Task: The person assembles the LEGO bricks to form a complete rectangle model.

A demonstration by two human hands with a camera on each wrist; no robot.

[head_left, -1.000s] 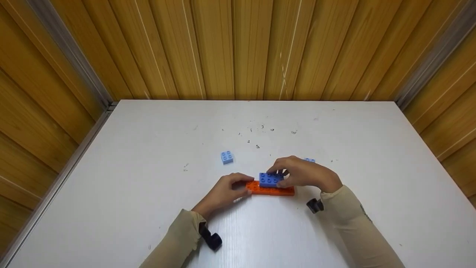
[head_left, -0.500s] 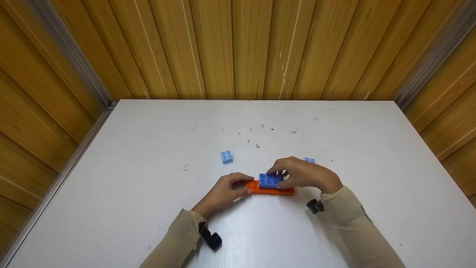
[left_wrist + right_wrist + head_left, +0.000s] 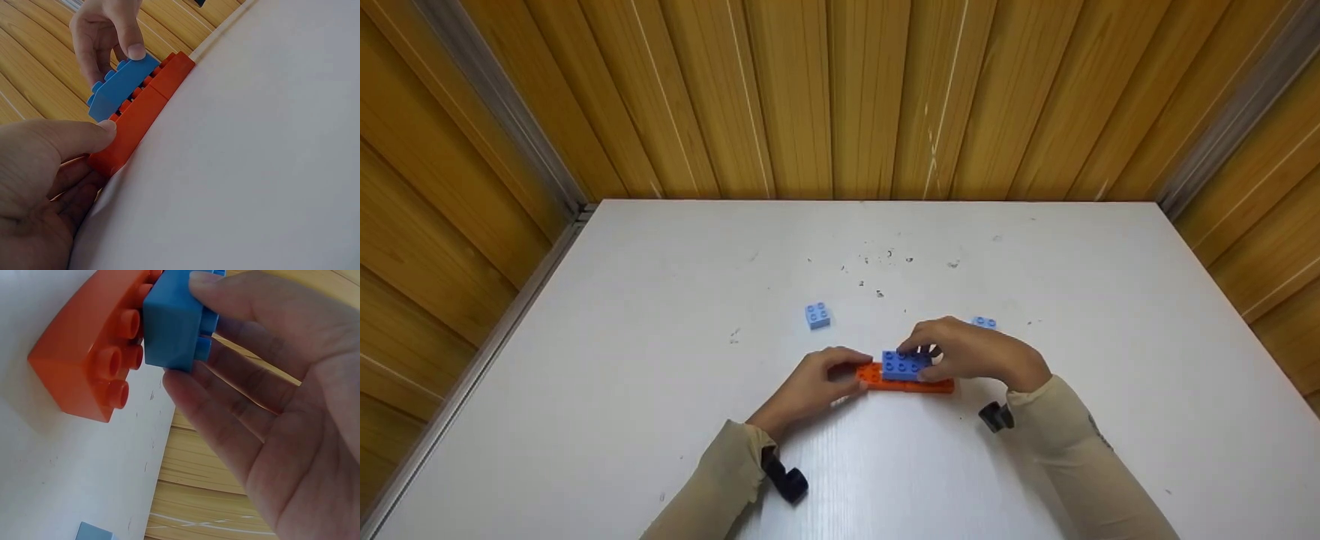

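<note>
left hand [image 3: 812, 386] has thumb and fingers half-closed round the left end of two orange bricks [image 3: 885, 386], sitting end to end on the table [image 3: 690, 277]; right hand [image 3: 973, 349] has the blue brick [image 3: 901, 367] pinched right over their studs, can't really tell if it's touching; one light blue brick [image 3: 817, 316] sits farther back, another [image 3: 984, 322] is partly hidden by the right hand

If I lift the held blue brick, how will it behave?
The blue brick probably feels stiff: its edges look straight in the right hand. It likely won't roll, given flat faces. It may lift free easily, since orange studs show beneath.
</note>
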